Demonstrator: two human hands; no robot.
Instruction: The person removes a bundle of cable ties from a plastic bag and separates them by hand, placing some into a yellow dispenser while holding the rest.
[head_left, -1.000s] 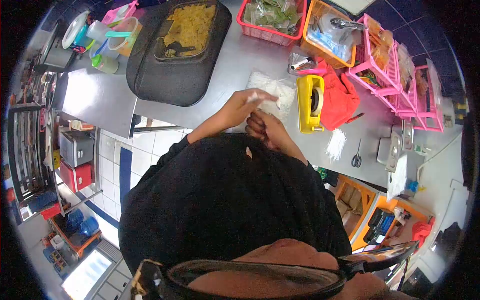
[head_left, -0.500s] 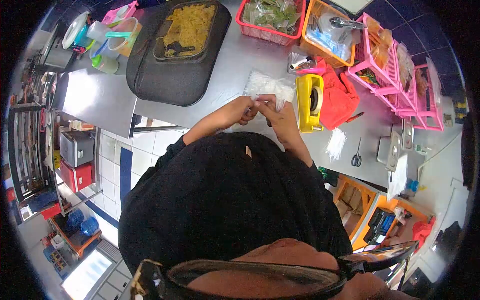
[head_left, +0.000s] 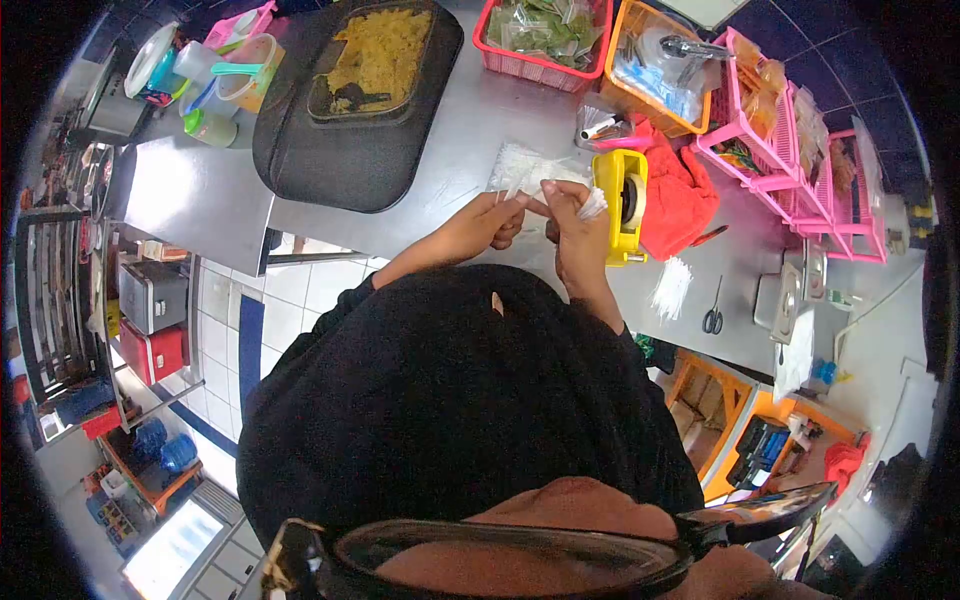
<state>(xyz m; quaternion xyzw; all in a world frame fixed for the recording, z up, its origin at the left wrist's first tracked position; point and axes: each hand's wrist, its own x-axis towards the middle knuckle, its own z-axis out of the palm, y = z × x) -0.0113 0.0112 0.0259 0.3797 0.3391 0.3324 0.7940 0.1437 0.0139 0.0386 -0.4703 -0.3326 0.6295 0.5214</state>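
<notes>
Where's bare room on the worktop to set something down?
Bare steel shows between the black case and clear bag, and at picture left, below the green-capped bottle. Crowded: beside the right hand, with the yellow tape dispenser and red cloth.

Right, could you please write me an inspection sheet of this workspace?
Surface: metal table, bright glare at its left end.
Job's things: white bundle in the right hand; white pieces on the table beyond the hands.
Clutter: yellow tape dispenser beside the right hand, red cloth next to it, scissors, loose white strips, black case bearing a food tray.
Fingers: right hand's closed around the bundle; left hand's curled, any grip too small to tell.
Cables: nothing seen on the table.
Surroundings: tiled floor left, pink rack right.
</notes>
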